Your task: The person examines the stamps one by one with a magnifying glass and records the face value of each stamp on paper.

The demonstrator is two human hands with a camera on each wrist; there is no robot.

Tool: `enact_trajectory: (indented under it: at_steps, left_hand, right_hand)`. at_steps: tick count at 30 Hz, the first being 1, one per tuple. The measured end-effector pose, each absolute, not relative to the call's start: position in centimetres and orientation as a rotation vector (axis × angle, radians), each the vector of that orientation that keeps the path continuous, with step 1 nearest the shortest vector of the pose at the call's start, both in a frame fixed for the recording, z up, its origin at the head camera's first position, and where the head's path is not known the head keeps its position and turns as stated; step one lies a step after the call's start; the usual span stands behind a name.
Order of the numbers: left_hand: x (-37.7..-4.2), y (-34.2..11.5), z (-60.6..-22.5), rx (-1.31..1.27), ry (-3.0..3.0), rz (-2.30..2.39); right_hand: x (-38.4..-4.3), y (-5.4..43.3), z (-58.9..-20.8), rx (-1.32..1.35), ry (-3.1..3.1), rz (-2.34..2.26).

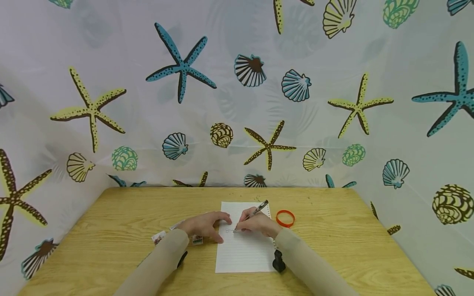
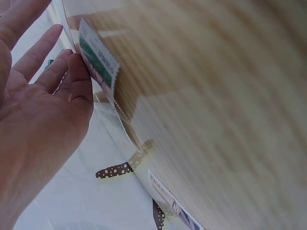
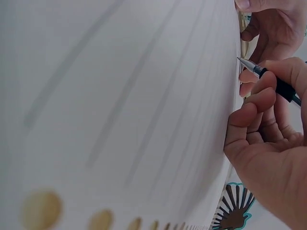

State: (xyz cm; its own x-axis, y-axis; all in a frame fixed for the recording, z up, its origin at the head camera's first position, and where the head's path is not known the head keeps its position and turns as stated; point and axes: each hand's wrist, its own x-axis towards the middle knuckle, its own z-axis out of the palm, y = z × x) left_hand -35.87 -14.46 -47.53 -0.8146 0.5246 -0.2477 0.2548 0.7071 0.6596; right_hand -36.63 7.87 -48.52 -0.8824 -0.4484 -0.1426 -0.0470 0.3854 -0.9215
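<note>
A lined sheet of paper [image 1: 244, 257] with punched holes along its right side lies on the table. My right hand [image 1: 258, 224] pinches a pen [image 1: 262, 206], its tip at the sheet near some faint marks [image 1: 229, 231]. In the right wrist view, thumb and fingers close round the dark grip of the pen [image 3: 283, 88]. My left hand [image 1: 203, 225] rests at the left edge of the sheet with spread, relaxed fingers, holding nothing. Beside that hand lie small stamps with toothed edges, one stamp [image 2: 99, 60] close to its fingertips in the left wrist view.
A red ring-shaped band [image 1: 286, 225] lies right of the sheet. More stamps, including one stamp [image 1: 158, 237] left of my left hand, are on the wooden table [image 1: 333, 246]. Behind the table hangs a white curtain [image 1: 237, 24] printed with starfish and shells.
</note>
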Motion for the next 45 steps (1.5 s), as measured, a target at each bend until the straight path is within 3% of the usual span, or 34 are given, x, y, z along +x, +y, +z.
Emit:
enact_trajectory:
  at_steps: [45]
  left_hand:
    - [-36.03,-14.27,-47.62,0.562,2.490,0.901]
  right_hand:
    - [-37.13,8.34,-48.67,-0.366,2.235,-1.552]
